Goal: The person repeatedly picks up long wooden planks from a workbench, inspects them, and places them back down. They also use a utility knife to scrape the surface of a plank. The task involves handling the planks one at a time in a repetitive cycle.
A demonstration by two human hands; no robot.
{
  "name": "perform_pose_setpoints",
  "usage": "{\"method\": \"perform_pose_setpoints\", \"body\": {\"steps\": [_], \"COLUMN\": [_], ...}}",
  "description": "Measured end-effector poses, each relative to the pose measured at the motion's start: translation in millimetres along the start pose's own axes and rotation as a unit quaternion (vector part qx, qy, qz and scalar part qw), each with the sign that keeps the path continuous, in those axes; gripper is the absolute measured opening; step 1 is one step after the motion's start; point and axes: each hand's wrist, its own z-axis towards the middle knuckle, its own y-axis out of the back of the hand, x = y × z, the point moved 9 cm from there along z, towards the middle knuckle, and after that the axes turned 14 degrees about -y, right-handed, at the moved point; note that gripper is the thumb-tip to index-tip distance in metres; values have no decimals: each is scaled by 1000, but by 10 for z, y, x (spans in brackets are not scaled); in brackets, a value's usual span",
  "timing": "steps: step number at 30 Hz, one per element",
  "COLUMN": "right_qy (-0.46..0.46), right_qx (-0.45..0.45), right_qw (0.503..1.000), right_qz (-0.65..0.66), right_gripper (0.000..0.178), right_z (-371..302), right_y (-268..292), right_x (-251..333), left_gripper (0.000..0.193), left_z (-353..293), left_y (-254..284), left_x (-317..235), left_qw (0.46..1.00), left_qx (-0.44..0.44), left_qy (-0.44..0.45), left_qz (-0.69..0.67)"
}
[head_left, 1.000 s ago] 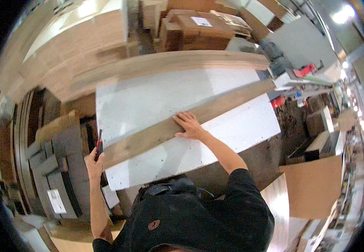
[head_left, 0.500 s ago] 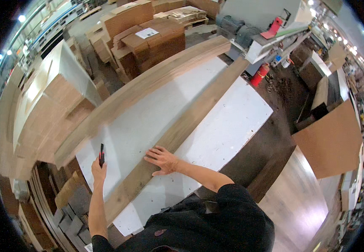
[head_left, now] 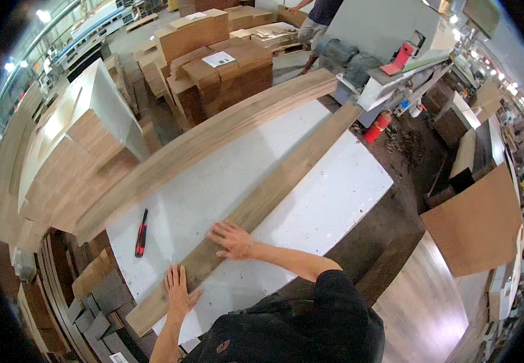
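Note:
A long brown wood-grain plank (head_left: 274,183) runs slantwise across a white worktop (head_left: 334,193). My right hand (head_left: 233,240) lies flat across the plank near its middle, fingers spread and slightly blurred. Closer to the plank's near end, my left hand (head_left: 179,289) rests on it with the fingers stretched out. A red and black utility knife (head_left: 141,235) lies loose on the worktop to the left of the plank, apart from both hands. Along the far edge of the worktop is a stack of similar planks (head_left: 213,143).
Cardboard stacks (head_left: 231,75) stand beyond the worktop, and pale boards (head_left: 86,157) are piled at the left. A fire extinguisher (head_left: 377,127) stands by a machine (head_left: 389,78) at the far right. Another person (head_left: 319,24) is in the background. Offcuts (head_left: 101,314) lie at lower left.
My left hand has put down the utility knife on the worktop and moved right and nearer, onto the plank. My right hand stays on the plank. A person has come into view behind.

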Motion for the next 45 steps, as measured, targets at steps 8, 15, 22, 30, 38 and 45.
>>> {"method": "perform_pose_setpoints", "body": {"steps": [8,15,22,30,38,45], "right_qy": [-279,-448,-485,-472,-423,-231], "right_qx": [-172,-286,-309,-303,-226,-138], "right_qw": [938,838,811,821,869,963], "right_qz": [-115,-123,-112,-112,-119,-2], "right_gripper": [68,67,51,53,69,86], "right_z": [-340,-846,-840,-899,-1404,-909], "right_y": [899,1443,1491,1438,800,636], "right_x": [-1598,-2478,-2614,-2560,-1359,-239], "left_gripper": [82,88,90,87,90,85], "left_z": [-196,152,472,492,461,186], "left_y": [-44,-27,-109,-38,-3,-42], "left_x": [-4,-106,-125,-126,-154,-146], "left_qw": [999,1000,997,996,993,985], "left_qx": [-38,3,-26,-42,-86,-131], "left_qy": [0,15,-44,-62,-79,-112], "left_qz": [30,20,52,53,8,-18]}}
